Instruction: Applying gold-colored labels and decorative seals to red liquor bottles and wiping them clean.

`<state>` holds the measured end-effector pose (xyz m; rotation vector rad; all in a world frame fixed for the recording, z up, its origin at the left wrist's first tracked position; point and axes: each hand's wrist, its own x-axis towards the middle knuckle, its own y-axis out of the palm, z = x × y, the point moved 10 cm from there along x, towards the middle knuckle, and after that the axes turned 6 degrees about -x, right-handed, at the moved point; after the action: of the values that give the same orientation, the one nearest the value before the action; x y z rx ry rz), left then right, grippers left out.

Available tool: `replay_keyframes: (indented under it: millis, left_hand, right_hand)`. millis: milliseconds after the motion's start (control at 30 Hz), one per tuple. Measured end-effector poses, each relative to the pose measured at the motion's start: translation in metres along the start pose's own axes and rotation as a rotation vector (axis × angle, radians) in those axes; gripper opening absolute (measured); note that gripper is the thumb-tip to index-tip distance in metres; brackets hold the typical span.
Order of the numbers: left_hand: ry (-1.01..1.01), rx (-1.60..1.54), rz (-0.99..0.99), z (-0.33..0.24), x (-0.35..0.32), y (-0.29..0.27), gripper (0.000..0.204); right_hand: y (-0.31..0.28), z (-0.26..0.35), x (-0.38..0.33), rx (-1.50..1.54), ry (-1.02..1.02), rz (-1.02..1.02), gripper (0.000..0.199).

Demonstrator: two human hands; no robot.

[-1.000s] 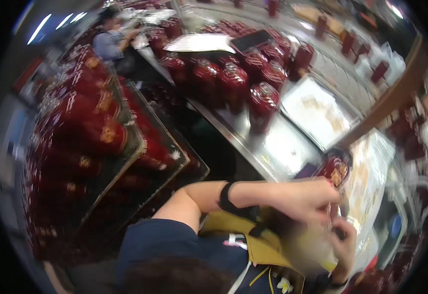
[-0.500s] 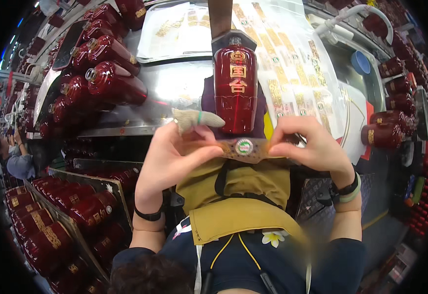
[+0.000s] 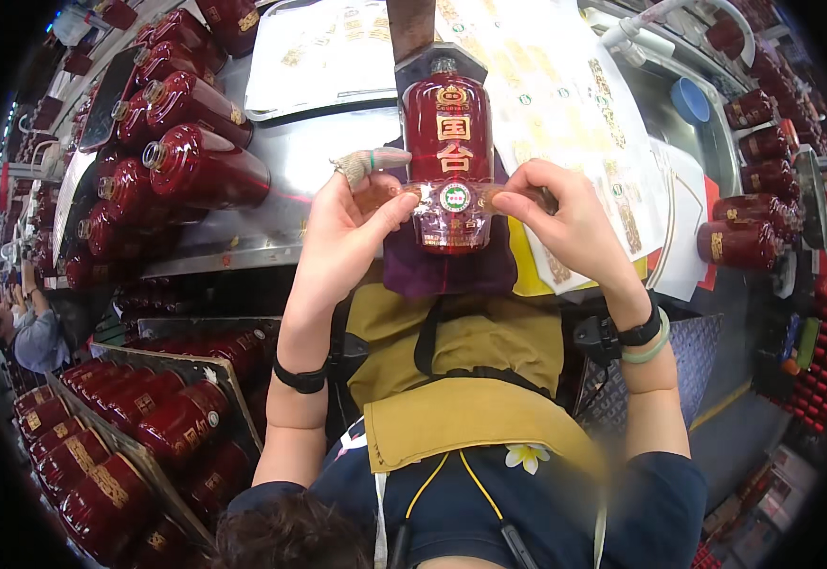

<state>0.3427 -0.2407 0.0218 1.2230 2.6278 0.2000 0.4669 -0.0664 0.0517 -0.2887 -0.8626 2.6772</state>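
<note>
A dark red glass bottle [image 3: 427,119] with gold lettering lies on its back on a purple cloth [image 3: 404,270], its neck pointing away from me. Stretched across its lower part is a clear sticker [image 3: 455,197] with a round green-and-white emblem at the middle. My left hand [image 3: 342,232] pinches the sticker's left end between thumb and fingers; a knitted finger cot [image 3: 349,171] with a green band covers one of its fingers. The right end is pinched by my right hand [image 3: 570,213]. Whether the sticker touches the glass, I cannot tell.
Several red bottles [image 3: 205,166] lie at the left on the metal bench [image 3: 299,156]. White sheets with gold stickers [image 3: 565,104] spread to the right, near a blue bowl [image 3: 690,100]. Crates of bottles [image 3: 181,408] stand at lower left, where a person [image 3: 39,332] works farther off.
Both hands have moved forward with the sticker, from in front of the bottle's base to over its lower part. The view has shifted slightly.
</note>
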Motion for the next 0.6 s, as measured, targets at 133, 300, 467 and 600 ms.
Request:
replay_keyframes:
  millis: [133,300,467,600]
  left_hand:
    - [-0.003,-0.025,-0.047,0.005,0.001,-0.004,0.039]
    - [-0.013,-0.097,-0.079,0.012,0.002,-0.005,0.037]
    - [0.019,-0.059,-0.118,0.006,0.001,-0.006,0.036]
    - [-0.01,-0.08,-0.108,0.013,0.003,-0.01,0.035]
  right_hand:
    - [0.005,-0.009,0.002,0.049,0.014,-0.008,0.021]
    - [0.018,-0.027,0.004,0.24,0.038,-0.001,0.019]
    - [0.016,-0.026,0.007,0.242,-0.037,-0.032,0.017]
    - [0.019,-0.026,0.006,0.325,-0.008,-0.008,0.017]
